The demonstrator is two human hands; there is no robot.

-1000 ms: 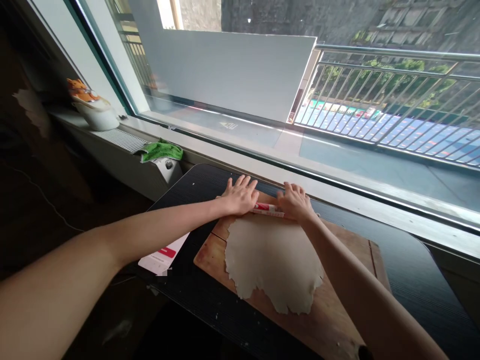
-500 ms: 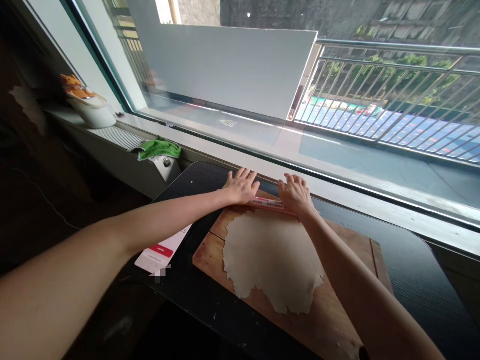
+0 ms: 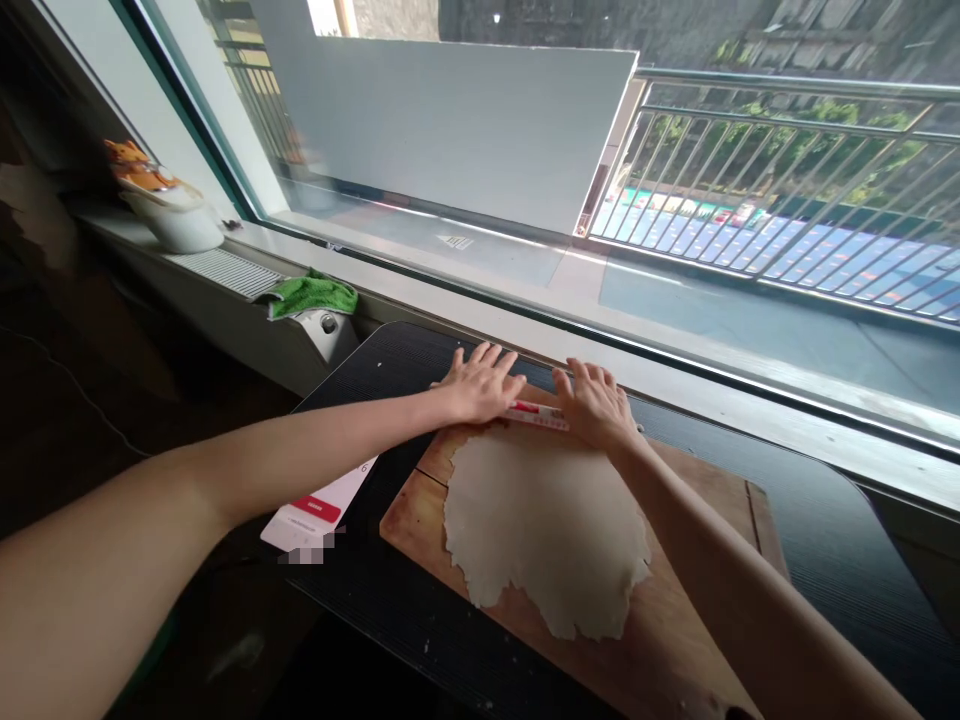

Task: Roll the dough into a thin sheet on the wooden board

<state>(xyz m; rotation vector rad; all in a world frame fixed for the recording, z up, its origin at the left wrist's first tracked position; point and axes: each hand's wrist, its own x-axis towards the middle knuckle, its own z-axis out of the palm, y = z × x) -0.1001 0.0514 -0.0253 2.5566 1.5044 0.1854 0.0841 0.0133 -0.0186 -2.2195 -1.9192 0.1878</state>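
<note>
Cream-coloured, thin and ragged-edged, a dough sheet (image 3: pixel 544 530) lies flat on the near side of both hands as I watch from my remote seat. Along its far edge, a slim white stick printed in red (image 3: pixel 537 415) runs crosswise beneath the left hand (image 3: pixel 480 382) and the right hand (image 3: pixel 598 405). Both are palm down with fingers fanned, neither wrapped around the stick; how firmly they bear on it I can't tell. Uneven pressure, I judge, could thin one side or deepen the near-edge notches into tears, and dough clinging to the stick might lift or fold. Below the hands, a brown wooden board (image 3: pixel 420 500) could slide on the black table (image 3: pixel 825 530) if pushed hard. Leftward and nearer, a white-and-red flat rectangle (image 3: pixel 319 508), partly hidden by the left forearm (image 3: pixel 300 450), might get knocked by a low elbow.
</note>
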